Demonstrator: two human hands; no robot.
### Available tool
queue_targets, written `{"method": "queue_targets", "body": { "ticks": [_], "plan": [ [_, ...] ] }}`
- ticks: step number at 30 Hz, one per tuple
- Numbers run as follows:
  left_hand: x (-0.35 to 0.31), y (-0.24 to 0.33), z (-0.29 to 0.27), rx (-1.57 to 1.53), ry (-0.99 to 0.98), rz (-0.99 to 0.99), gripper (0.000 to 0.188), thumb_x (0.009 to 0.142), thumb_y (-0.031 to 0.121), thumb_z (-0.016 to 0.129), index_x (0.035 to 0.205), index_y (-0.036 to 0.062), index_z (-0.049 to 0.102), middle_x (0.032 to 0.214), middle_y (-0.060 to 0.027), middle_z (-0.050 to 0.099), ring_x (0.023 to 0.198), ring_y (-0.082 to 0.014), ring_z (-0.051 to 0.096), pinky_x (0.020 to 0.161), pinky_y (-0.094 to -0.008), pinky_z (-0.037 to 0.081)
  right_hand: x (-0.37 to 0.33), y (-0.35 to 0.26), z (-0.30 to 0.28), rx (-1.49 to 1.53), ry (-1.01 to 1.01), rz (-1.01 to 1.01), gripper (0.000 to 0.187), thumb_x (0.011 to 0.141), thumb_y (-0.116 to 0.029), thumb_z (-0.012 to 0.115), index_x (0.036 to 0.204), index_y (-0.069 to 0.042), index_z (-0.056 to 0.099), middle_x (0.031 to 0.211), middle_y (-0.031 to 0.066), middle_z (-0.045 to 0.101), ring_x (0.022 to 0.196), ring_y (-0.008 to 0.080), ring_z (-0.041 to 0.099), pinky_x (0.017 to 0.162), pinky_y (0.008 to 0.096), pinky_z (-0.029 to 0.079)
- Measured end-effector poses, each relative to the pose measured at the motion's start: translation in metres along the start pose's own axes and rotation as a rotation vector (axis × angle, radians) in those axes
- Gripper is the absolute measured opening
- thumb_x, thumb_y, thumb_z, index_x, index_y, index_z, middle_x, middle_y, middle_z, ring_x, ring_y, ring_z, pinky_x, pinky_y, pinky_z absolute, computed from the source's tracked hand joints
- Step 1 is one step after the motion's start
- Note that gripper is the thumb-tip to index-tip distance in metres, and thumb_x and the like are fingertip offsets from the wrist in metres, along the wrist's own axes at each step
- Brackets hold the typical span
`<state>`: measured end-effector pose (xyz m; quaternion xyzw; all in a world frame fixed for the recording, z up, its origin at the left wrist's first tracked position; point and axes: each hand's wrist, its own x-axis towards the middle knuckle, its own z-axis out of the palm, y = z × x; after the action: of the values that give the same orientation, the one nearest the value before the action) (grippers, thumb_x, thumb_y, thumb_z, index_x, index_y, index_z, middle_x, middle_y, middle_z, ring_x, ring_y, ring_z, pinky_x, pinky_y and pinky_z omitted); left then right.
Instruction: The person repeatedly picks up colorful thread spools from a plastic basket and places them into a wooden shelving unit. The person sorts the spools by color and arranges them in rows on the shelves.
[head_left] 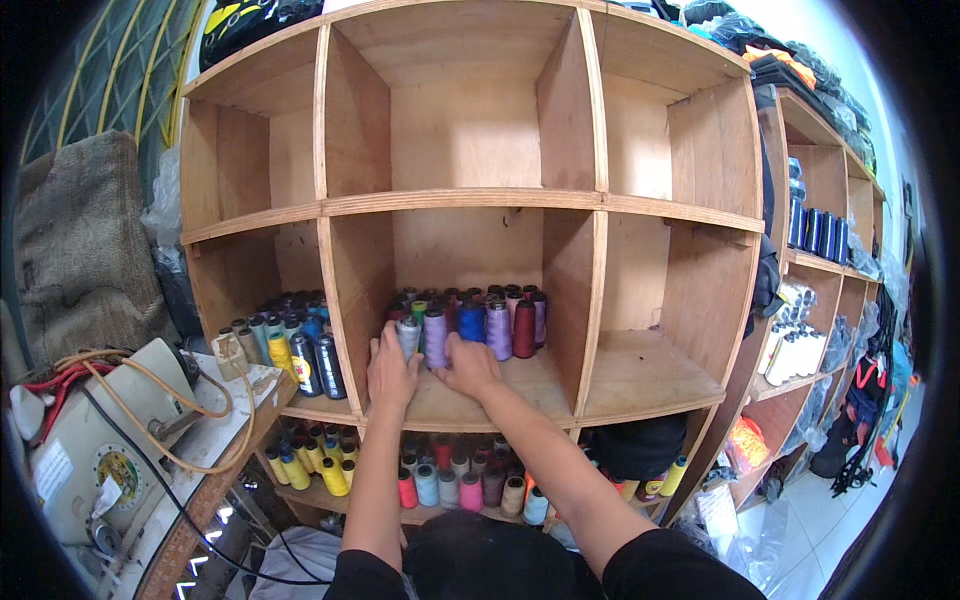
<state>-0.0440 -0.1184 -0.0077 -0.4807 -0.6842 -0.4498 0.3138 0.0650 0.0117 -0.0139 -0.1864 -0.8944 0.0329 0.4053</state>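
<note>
In the middle lower compartment of a wooden shelf [463, 202], thread spools stand upright in rows. My left hand [393, 372] is closed around a pale grey-blue spool [408, 337] at the front left of the group. Just to its right, my right hand [468, 367] has its thumb and fingers against a lavender spool [434, 338], whose base is partly hidden. Further right in the front row are a blue spool [471, 322], another lavender spool [498, 332] and a dark red spool [524, 330]. Several more spools stand behind them.
More spools fill the left compartment, including a yellow spool [281, 354], and the shelf below, including a pink spool [471, 491]. A sewing machine [110, 455] with loose cables sits on a table at the left. Another shelf [815, 275] stands at the right.
</note>
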Motion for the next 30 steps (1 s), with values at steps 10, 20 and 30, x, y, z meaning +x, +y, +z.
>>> {"method": "queue_targets", "body": {
  "ticks": [10,20,30],
  "plan": [
    [0.001,-0.006,0.007,0.076,-0.019,-0.092,0.063,0.081,-0.001,0.067,0.136,-0.0024,0.036,0.121,-0.0246,0.043,0.104,-0.0458,0.059,0.084,-0.0528,0.052,0.003,-0.007,0.001,-0.022,-0.08,0.077,0.037,0.077,-0.022,0.075,0.101,-0.006,0.052,0.087,0.0163,0.07,0.088,0.038,0.068,0.078,0.0505,0.052],
    [-0.003,-0.013,0.009,0.094,-0.112,-0.147,0.022,0.077,0.01,0.07,0.094,-0.0018,0.061,0.1,-0.0254,0.062,0.094,-0.0453,0.064,0.08,-0.0534,0.052,-0.002,0.001,0.007,-0.003,-0.08,-0.084,0.032,0.083,-0.022,0.068,0.114,-0.012,0.069,0.097,0.0194,0.07,0.096,0.0386,0.066,0.084,0.0503,0.053],
    [0.002,-0.008,0.008,0.093,-0.282,-0.221,0.03,0.077,0.022,0.073,0.093,-0.0026,0.069,0.094,-0.0272,0.067,0.09,-0.0431,0.067,0.08,-0.0507,0.055,-0.005,0.004,0.01,-0.01,-0.06,-0.098,0.031,0.082,-0.021,0.07,0.11,-0.01,0.071,0.099,0.0213,0.069,0.096,0.0383,0.066,0.086,0.0487,0.053]
  ]
}}
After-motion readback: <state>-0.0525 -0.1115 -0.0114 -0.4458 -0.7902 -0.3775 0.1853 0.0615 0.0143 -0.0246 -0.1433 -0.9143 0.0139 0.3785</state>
